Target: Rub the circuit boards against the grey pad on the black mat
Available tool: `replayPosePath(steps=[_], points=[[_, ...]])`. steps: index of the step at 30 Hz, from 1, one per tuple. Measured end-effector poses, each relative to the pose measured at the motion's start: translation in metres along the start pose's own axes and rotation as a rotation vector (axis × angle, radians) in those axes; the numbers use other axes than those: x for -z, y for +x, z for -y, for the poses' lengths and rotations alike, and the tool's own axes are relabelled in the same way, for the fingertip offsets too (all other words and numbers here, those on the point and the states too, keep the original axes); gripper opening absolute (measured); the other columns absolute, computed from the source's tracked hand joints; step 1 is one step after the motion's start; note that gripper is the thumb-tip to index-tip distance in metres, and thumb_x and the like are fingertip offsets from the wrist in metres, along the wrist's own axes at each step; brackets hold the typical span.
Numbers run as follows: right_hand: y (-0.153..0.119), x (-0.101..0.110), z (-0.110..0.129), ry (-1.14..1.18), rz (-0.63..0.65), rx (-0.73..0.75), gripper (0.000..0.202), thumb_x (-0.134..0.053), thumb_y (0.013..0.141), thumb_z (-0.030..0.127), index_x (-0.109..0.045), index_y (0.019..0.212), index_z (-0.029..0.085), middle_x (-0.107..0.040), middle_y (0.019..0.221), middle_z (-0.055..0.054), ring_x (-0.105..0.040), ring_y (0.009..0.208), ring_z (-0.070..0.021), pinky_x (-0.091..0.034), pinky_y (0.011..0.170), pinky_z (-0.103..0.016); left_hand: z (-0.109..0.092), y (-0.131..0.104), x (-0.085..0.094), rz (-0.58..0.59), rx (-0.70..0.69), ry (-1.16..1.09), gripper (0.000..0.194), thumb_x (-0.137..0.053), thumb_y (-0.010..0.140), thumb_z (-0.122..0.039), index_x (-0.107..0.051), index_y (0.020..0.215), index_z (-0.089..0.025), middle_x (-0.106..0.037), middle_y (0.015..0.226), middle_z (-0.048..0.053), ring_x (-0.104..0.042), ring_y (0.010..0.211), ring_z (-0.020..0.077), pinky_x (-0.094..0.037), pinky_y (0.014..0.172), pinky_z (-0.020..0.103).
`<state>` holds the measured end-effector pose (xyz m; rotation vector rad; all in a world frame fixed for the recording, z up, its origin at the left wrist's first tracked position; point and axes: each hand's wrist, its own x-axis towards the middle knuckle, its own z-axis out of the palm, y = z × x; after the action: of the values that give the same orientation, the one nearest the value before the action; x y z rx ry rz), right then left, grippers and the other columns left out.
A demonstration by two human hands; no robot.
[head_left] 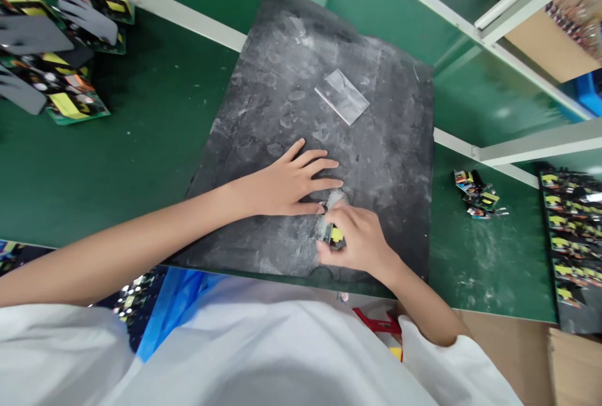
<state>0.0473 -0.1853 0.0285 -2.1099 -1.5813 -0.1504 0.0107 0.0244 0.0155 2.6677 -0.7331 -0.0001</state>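
Observation:
My right hand point(355, 236) is closed around a small circuit board point(337, 235) with a yellow part on it, near the front edge of a black mat point(263, 136). The fingers cover much of the board. Flat on the mat, with fingers spread, lies my left hand point(301, 180); its little finger reaches close to the board. Whether that finger touches the board I cannot tell. Farther back on the mat rests a clear, flat rectangular piece point(343, 97).
Circuit boards with grey plates point(61, 48) are piled at the far left of the green bench point(155, 123). To the right lie a few loose boards point(480, 196) and a black tray point(576, 305) with several more. A white metal frame point(508, 155) crosses the right side.

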Motion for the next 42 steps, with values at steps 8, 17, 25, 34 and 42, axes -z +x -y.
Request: replayPosePath(steps=[8,17,25,34,42], points=[[0.0009,0.0014,0.0018,-0.006,0.036,0.009,0.013,-0.05,0.072,0.029,-0.046,0.082,0.021,-0.057,0.071,-0.001,-0.054,0.058,-0.0152,-0.04,0.051,-0.026,-0.0001,0.0006,-0.0004,-0.008,-0.002,0.002,0.051,-0.047,0.089,-0.047,-0.044,0.136,-0.028,-0.038,0.145,0.01,-0.027,0.137,0.032,-0.011,0.11,0.063],[-0.0011,0.0008,-0.0027,0.159,0.018,-0.05,0.016,-0.05,0.074,0.03,-0.044,0.087,0.022,-0.056,0.075,0.0,-0.052,0.058,-0.0126,-0.039,0.052,-0.024,-0.0002,0.0005,-0.001,-0.004,0.007,-0.004,0.051,-0.045,0.09,-0.049,-0.044,0.137,-0.027,-0.038,0.146,0.01,-0.026,0.138,0.0323,-0.011,0.11,0.063],[-0.0002,-0.0004,0.0013,0.133,0.0,-0.038,0.015,-0.051,0.075,0.031,-0.044,0.085,0.022,-0.055,0.073,0.001,-0.051,0.057,-0.0128,-0.039,0.052,-0.024,-0.0003,-0.001,-0.0028,-0.015,-0.002,0.009,0.052,-0.043,0.091,-0.049,-0.042,0.138,-0.027,-0.037,0.146,0.01,-0.025,0.138,0.0321,-0.011,0.111,0.062],[0.0014,0.0005,0.0002,0.208,-0.018,-0.071,0.015,-0.052,0.076,0.031,-0.044,0.085,0.023,-0.055,0.074,0.001,-0.051,0.058,-0.0119,-0.039,0.053,-0.023,0.0005,-0.0008,-0.0052,-0.042,-0.003,0.006,0.053,-0.043,0.091,-0.049,-0.042,0.138,-0.027,-0.039,0.145,0.009,-0.027,0.137,0.0315,-0.01,0.111,0.062],[0.0018,-0.0006,-0.0001,0.236,-0.031,-0.081,0.014,-0.053,0.077,0.032,-0.045,0.084,0.022,-0.056,0.073,0.001,-0.05,0.057,-0.0119,-0.039,0.053,-0.023,-0.0004,-0.0003,-0.0043,-0.03,-0.005,0.012,0.053,-0.042,0.091,-0.049,-0.041,0.139,-0.026,-0.038,0.146,0.01,-0.027,0.138,0.032,-0.011,0.111,0.062]])
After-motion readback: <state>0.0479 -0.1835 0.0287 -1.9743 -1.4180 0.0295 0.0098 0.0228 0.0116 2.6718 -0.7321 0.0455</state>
